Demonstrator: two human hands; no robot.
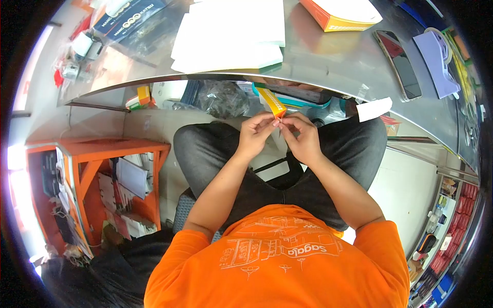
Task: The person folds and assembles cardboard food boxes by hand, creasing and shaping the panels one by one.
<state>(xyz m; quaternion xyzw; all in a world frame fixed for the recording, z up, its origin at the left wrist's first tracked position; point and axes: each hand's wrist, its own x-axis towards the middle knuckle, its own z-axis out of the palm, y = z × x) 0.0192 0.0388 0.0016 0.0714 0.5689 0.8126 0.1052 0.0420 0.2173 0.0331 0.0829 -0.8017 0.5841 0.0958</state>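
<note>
Between my two hands, over my lap and just below the table's edge, is a yellow-orange printed paper tray (pixel 271 102), seen mostly from one long side. The fingers of my left hand (pixel 257 134) are closed in a pinch at its near corner. My right hand (pixel 302 137) pinches the same near end from the other side, fingertips almost meeting the left ones. A finished-looking paper tray (pixel 339 16) of similar colours, white inside, stands on the metal table (pixel 318 56). A stack of white sheets (pixel 231 33) lies to its left.
A phone (pixel 401 66) and a purple tape dispenser (pixel 434 62) lie on the table's right side. White paper (pixel 374 109) rests near my right knee. A dark printed box (pixel 128 19) sits at the back left; an orange shelf (pixel 102 149) stands on the left.
</note>
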